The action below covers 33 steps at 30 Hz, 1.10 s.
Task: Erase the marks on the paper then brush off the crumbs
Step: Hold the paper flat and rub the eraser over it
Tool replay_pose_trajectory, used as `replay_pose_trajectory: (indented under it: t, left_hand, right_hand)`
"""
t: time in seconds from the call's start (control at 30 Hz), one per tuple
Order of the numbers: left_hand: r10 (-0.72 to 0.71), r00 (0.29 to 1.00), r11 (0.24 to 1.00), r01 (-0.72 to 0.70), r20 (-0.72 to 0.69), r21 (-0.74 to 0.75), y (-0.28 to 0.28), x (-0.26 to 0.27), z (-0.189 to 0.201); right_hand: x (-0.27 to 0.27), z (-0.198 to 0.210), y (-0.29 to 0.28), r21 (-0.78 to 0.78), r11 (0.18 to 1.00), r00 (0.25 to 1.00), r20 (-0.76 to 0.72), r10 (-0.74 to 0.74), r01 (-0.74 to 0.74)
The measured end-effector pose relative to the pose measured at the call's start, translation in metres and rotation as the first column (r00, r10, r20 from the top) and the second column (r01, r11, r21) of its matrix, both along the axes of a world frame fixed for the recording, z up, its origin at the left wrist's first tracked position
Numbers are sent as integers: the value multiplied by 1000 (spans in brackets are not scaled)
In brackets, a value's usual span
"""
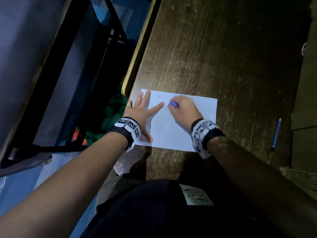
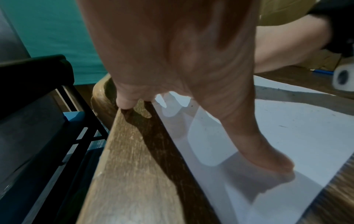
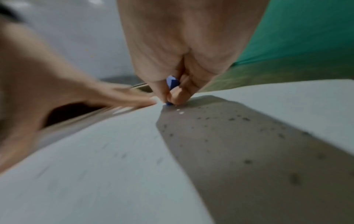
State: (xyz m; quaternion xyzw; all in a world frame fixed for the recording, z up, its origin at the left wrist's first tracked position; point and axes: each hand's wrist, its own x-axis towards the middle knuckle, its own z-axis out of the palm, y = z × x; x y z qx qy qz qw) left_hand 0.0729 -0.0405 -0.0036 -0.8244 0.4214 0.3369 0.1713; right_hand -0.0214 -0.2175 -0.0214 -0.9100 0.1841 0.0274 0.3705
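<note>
A white sheet of paper (image 1: 173, 129) lies on the dark wooden table (image 1: 214, 57) near its left edge. My left hand (image 1: 142, 110) lies flat with fingers spread, pressing the sheet's left side; its thumb (image 2: 268, 157) presses on the paper (image 2: 306, 136). My right hand (image 1: 184, 109) pinches a small purple-blue eraser (image 1: 173, 104) against the paper's far middle; the hand is blurred. In the right wrist view the eraser (image 3: 172, 82) sits between thumb and fingers, its tip on the paper (image 3: 95, 174). Dark eraser crumbs (image 3: 231, 119) are scattered beside it.
A blue pencil (image 1: 276, 134) lies on the table to the right of the sheet. The table's rounded left edge (image 1: 135, 62) drops off to a dark chair frame (image 1: 77, 83) and green cloth (image 1: 113, 114). A cardboard box (image 1: 305, 100) stands at the right.
</note>
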Motion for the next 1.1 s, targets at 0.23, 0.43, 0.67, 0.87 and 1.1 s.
replay_pose_trajectory:
  t: [0.23,0.43,0.67,0.87,1.1]
  left_hand:
    - [-10,999,1000,10,31,2,1,0,-3]
    - [10,1000,1000,-10,26,-1,-2,-3,-3]
    - [-13,998,1000,12,62,4,-2,-3,-5]
    - [7,1000,1000,-7,28,1,-2,-2,-3]
    - [-5,999,1000,4,47,15,-3,-3,-1]
  right_hand:
    - [-61,2,54,129,920,919,-87,383,-371]
    - [-21,-4,2,-59,975,974,86,-209,215]
    - [-46,6,43,95,973,977,-20,211,-208]
    - [-28,-10,-13,-52,899,901,27,-433,434]
    - [-56,0,40,85,970,974,-7,228,-227]
